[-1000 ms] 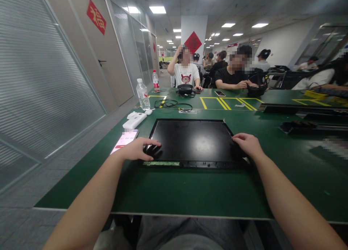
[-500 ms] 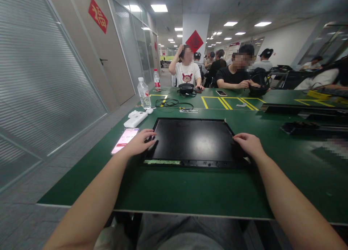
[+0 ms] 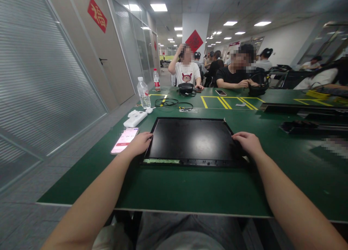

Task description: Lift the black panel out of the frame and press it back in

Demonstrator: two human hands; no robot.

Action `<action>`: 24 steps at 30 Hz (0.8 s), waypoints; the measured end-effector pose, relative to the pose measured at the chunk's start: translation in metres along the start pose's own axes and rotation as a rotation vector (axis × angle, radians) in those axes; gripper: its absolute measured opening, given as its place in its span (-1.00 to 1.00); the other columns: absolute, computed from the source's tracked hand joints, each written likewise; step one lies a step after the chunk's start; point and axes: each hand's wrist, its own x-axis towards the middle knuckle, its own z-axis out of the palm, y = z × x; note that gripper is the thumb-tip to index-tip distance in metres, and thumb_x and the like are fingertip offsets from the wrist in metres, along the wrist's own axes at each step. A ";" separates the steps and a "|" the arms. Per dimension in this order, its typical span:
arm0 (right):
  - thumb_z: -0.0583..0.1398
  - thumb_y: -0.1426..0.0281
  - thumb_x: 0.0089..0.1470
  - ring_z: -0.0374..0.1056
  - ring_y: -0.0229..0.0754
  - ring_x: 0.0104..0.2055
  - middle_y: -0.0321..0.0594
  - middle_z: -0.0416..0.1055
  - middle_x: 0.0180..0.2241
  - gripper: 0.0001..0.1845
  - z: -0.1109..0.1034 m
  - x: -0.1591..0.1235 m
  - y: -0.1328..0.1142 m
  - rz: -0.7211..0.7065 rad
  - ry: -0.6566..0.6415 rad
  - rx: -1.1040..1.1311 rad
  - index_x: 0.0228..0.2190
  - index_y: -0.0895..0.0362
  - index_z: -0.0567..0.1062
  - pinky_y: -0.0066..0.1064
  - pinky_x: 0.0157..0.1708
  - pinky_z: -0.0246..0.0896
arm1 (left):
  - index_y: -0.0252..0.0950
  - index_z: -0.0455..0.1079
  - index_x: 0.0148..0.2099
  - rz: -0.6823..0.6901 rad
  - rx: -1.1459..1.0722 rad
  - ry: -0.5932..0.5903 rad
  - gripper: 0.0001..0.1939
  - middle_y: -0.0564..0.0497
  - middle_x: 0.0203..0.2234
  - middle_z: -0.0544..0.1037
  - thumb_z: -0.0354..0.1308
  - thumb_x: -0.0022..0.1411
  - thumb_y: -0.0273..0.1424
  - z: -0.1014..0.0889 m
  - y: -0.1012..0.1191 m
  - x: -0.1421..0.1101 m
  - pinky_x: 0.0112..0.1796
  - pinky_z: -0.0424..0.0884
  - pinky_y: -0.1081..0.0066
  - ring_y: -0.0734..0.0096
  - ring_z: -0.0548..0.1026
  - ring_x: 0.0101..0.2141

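Observation:
A black flat display panel [image 3: 190, 139] lies on the green table, with a strip of green circuit board [image 3: 161, 161] along the left part of its near edge. At the panel's left edge, my left hand [image 3: 140, 143] is closed, its fingers and thumb pinching the frame. My right hand [image 3: 247, 142] grips the opposite edge, fingers over the rim and the thumb mostly hidden. Just left of my left hand lies a phone with a lit screen [image 3: 125, 141]. A white device like a power bank [image 3: 135, 118] sits behind the phone.
Beyond the panel stand a clear water bottle [image 3: 143, 93], a red-capped bottle [image 3: 156, 80] and a coiled black cable [image 3: 168, 102]. Long black strips [image 3: 301, 109] lie at the right. Two people [image 3: 187, 72] sit across the green table [image 3: 190, 192], one handling a black headset-like object [image 3: 257, 83].
My left hand has gone from spread fingers over the panel's left edge to a closed grip on it. My right hand stays at the right edge, almost unmoved.

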 end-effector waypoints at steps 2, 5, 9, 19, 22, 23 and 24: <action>0.26 0.20 -0.19 0.40 -0.10 -0.44 -0.19 0.57 -0.48 -0.70 0.000 0.000 0.000 0.016 -0.010 0.032 -0.42 0.06 0.70 -0.33 -0.44 0.28 | -0.27 0.60 0.12 -0.010 -0.001 -0.002 -0.51 -0.21 0.14 0.61 -0.02 0.29 -0.32 -0.001 0.000 0.000 0.22 0.36 0.05 -0.10 0.53 0.15; 0.26 0.20 -0.22 0.32 -0.17 -0.54 -0.22 0.55 -0.51 -0.69 0.000 0.000 -0.001 0.049 -0.014 0.062 -0.42 0.07 0.69 -0.37 -0.55 0.19 | -0.25 0.59 0.13 -0.021 0.006 -0.006 -0.51 -0.19 0.17 0.59 -0.01 0.29 -0.32 -0.001 0.001 0.000 0.23 0.35 0.07 -0.10 0.51 0.17; 0.26 0.19 -0.25 0.20 -0.22 -0.63 -0.26 0.41 -0.65 -0.67 0.001 -0.002 -0.002 0.071 -0.017 0.137 -0.44 0.11 0.67 -0.38 -0.64 0.07 | -0.26 0.60 0.14 -0.022 0.021 -0.016 -0.50 -0.17 0.19 0.58 -0.02 0.29 -0.31 -0.001 0.001 0.001 0.24 0.35 0.10 -0.08 0.51 0.19; 0.27 0.16 -0.21 0.28 -0.15 -0.58 -0.27 0.35 -0.69 -0.69 0.002 0.001 0.004 0.058 -0.020 0.109 -0.45 0.11 0.65 -0.33 -0.54 0.22 | -0.33 0.57 0.16 -0.030 0.013 -0.014 -0.49 -0.27 0.20 0.56 -0.03 0.31 -0.32 -0.001 0.001 0.001 0.24 0.34 0.04 -0.12 0.51 0.18; 0.26 0.17 -0.20 0.32 -0.13 -0.54 -0.25 0.38 -0.67 -0.71 0.001 -0.001 0.001 0.035 0.009 0.020 -0.48 0.09 0.66 -0.32 -0.49 0.24 | -0.34 0.55 0.18 -0.033 -0.004 -0.007 -0.49 -0.27 0.19 0.56 -0.04 0.32 -0.33 0.000 0.001 0.000 0.24 0.34 0.05 -0.10 0.51 0.18; 0.26 0.17 -0.19 0.34 -0.13 -0.53 -0.24 0.40 -0.66 -0.72 0.001 -0.002 0.000 0.021 0.017 -0.006 -0.49 0.08 0.66 -0.33 -0.48 0.25 | -0.34 0.54 0.19 -0.035 -0.010 -0.003 -0.49 -0.26 0.20 0.56 -0.04 0.32 -0.34 0.000 0.001 0.000 0.24 0.34 0.06 -0.09 0.51 0.18; 0.25 0.16 -0.18 0.35 -0.13 -0.52 -0.23 0.42 -0.64 -0.72 0.001 -0.002 0.000 0.006 0.022 -0.022 -0.49 0.07 0.66 -0.33 -0.47 0.25 | -0.33 0.52 0.21 -0.039 -0.016 0.001 -0.49 -0.25 0.20 0.56 -0.03 0.32 -0.34 0.001 0.001 -0.001 0.24 0.34 0.06 -0.09 0.51 0.18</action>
